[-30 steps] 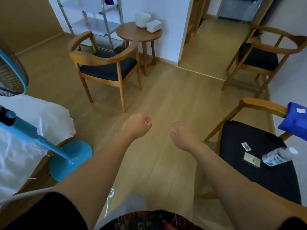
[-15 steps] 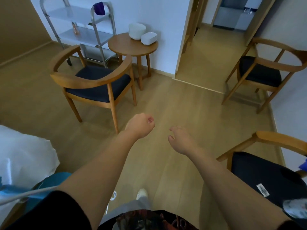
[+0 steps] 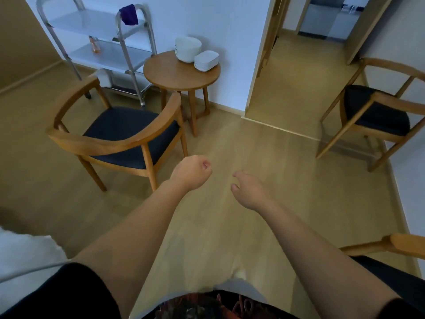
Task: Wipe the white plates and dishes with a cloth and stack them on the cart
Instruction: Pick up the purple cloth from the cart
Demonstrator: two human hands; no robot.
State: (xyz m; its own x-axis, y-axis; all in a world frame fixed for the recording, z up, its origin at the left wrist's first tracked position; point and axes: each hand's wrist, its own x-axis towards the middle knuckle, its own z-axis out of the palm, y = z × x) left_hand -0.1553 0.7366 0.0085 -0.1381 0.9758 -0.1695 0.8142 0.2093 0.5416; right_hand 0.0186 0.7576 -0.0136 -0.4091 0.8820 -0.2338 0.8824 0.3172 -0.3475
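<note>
Two bare hands hang out in front over the wooden floor (image 3: 230, 139), neither holding anything: the left hand (image 3: 192, 172) has its grip balled into an empty fist, and the right hand (image 3: 249, 192) has its grip slack, fingers loosely bent and a little apart. Well beyond the left hand, up and slightly to its left, stands the round worktop (image 3: 170, 75), and on its far edge sit a stack of white bowls (image 3: 187, 48) and, touching it on the right, a stack of white square dishes (image 3: 206, 60). Farther left of those, against the wall, is the metal cart (image 3: 101, 35) with a purple cloth (image 3: 128, 14) draped over its handle. A wooden armchair (image 3: 119, 137) stands between the left hand and the cart. Compared with half a second ago, the worktop, dishes and cart sit lower and nearer the hands in the view, while both hands keep the same poses.
</note>
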